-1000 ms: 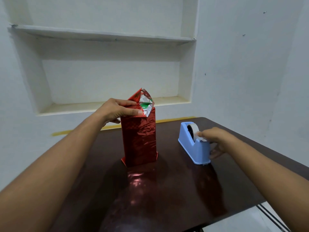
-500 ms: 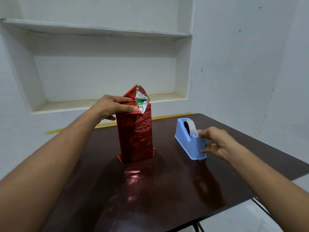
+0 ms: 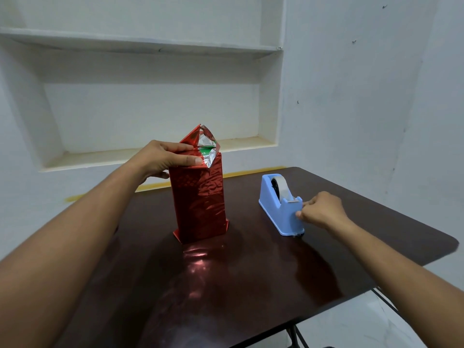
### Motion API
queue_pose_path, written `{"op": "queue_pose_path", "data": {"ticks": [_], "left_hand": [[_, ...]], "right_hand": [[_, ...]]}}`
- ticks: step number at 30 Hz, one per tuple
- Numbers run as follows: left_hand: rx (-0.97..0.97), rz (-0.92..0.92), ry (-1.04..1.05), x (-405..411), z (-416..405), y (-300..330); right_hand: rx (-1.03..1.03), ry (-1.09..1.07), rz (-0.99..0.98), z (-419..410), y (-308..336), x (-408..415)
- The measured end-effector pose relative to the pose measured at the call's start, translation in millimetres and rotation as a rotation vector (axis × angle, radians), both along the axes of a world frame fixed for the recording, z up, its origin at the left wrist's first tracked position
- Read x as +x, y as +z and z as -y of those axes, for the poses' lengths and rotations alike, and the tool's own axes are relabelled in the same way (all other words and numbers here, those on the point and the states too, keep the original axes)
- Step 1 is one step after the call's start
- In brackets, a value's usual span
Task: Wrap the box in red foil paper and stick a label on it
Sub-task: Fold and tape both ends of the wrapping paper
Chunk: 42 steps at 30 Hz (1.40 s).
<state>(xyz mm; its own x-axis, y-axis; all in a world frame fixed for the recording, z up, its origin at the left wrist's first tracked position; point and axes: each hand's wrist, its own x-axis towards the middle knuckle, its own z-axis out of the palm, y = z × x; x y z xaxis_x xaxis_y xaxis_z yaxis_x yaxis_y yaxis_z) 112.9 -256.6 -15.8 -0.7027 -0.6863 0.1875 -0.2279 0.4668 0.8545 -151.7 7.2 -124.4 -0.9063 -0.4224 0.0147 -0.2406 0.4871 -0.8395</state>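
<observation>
White-walled room: beside the tape dispenser (image 3: 281, 204), my left hand (image 3: 163, 159) clenched the box (image 3: 199, 197)'s foil flap (image 3: 200, 144) while my right hand (image 3: 320, 209) pinched the tape end (image 3: 293, 201); I judged a hard tug could drag the dispenser and spring the fold.

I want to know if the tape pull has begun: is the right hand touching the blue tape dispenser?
Touching. The head view shows the right hand with fingertips against the cutter end of the blue tape dispenser, with no gap between them.
</observation>
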Motion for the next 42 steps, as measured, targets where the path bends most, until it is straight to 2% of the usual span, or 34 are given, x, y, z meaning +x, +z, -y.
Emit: {"op": "queue_pose_path", "data": {"ticks": [2, 4, 8, 12, 15, 18, 21, 28, 42], "left_hand": [[-0.005, 0.000, -0.006, -1.1, 0.7, -0.1], [-0.011, 0.004, -0.005, -1.3, 1.9, -0.5], [-0.018, 0.002, 0.000, -2.0, 6.5, -1.9], [-0.011, -0.001, 0.002, -3.5, 9.7, -2.7], [-0.003, 0.006, 0.007, -1.6, 7.0, -1.2], [0.001, 0.010, 0.024, -2.2, 5.1, -1.4], [0.002, 0.009, 0.036, -3.1, 4.9, -2.0], [-0.014, -0.004, 0.029, -3.1, 6.5, -3.1], [-0.006, -0.009, 0.023, -6.5, 11.6, -4.5]], "right_hand": [[0.025, 0.071, -0.018, -4.8, -4.5, 0.4], [-0.049, 0.104, 0.067, -8.2, -2.9, 3.4], [-0.199, 0.151, -0.022, -12.6, 20.5, 18.0], [-0.445, 0.337, 0.168, -7.0, 61.3, 55.6], [-0.473, 0.431, 0.201, 10.4, 90.9, 79.4], [-0.498, 0.453, 0.134, 37.7, 118.1, 98.8], [-0.470, 0.483, 0.067, 70.5, 142.5, 114.0], [-0.253, 0.440, -0.034, 130.7, 165.8, 125.0], [-0.091, 0.382, -0.120, 159.1, 168.4, 118.5]]}}
